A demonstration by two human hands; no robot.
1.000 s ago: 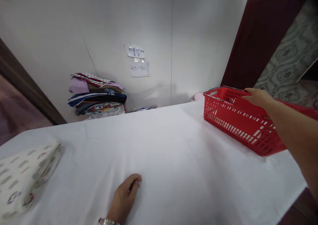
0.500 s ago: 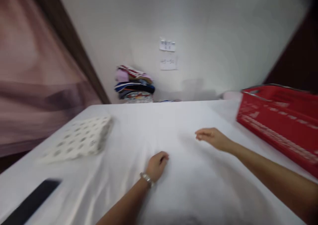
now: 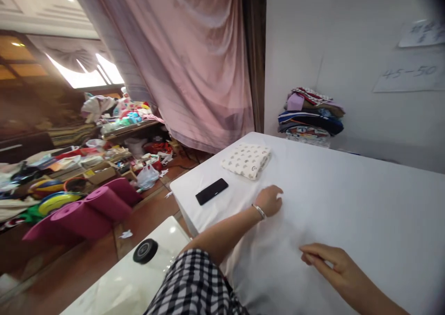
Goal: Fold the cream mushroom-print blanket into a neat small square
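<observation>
My left hand [image 3: 270,200], with a bracelet at its wrist, rests on the white table [image 3: 365,204]. Its fingers are curled in loosely and nothing shows in them. Nearer to me on the right is my right hand [image 3: 328,261], over the same white surface. Its fingers are stretched and lightly bent, the thumb below them, and it holds nothing. Just beyond my left hand lies a folded white cloth with small grey prints [image 3: 247,161]. A black phone [image 3: 212,191] lies flat to the left of the cloth, near the table's left edge.
Folded clothes [image 3: 311,113] are stacked against the wall behind the table. A pink curtain [image 3: 208,60] hangs at the far left corner. A white side surface [image 3: 114,278] carries a black round object [image 3: 145,251]. Pink rolled mats [image 3: 93,208] and clutter cover the floor at left.
My view has swung left, so the red basket is out of sight and the curtain, side surface and floor clutter show. My left hand now sits close to the folded cloth. Neither hand has taken anything.
</observation>
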